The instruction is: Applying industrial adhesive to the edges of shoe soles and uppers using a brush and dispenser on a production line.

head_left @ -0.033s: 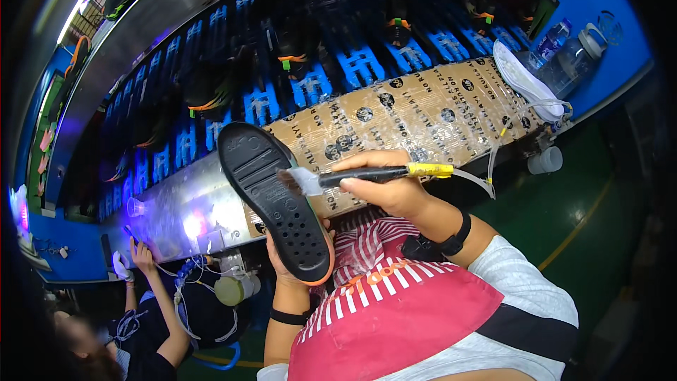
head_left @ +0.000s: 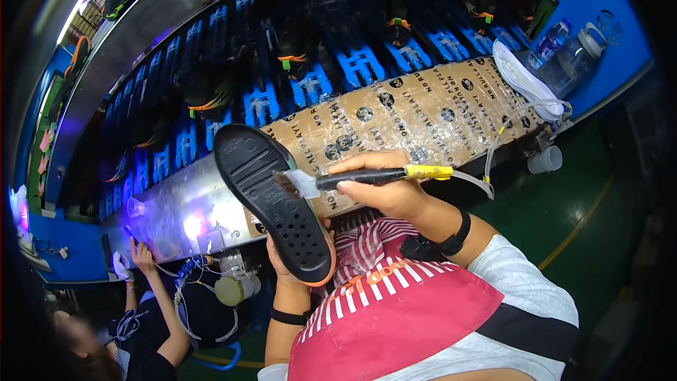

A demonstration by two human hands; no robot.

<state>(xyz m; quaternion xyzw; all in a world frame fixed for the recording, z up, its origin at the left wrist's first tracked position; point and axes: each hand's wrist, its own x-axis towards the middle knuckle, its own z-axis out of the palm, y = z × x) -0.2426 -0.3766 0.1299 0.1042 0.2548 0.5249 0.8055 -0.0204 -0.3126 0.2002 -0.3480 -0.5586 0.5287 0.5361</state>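
Note:
My left hand [head_left: 276,257] grips a black shoe sole [head_left: 261,180] from beneath, near its heel end. Most of those fingers are hidden behind it. The sole slants upward to the left, with holes in the heel half, ridges toward the toe and an orange rim at the heel. My right hand [head_left: 395,194] is closed around the black handle of a brush [head_left: 352,179]. Its dark bristles meet the middle of the sole. A pale tube leads off from the yellow-wrapped end of the handle.
Cardboard [head_left: 437,109] covers the metal ledge [head_left: 176,201]. Beyond it run blue racks [head_left: 360,67] with dark shoes. At the right end lie a white sole-shaped piece [head_left: 522,77], a bottle [head_left: 553,41] and a clear jug [head_left: 582,56]. A co-worker's hand [head_left: 143,257] is at the lower left.
The brush and my right hand have shifted very slightly left. The sole's toe end has also edged left, and the bristles still meet its middle.

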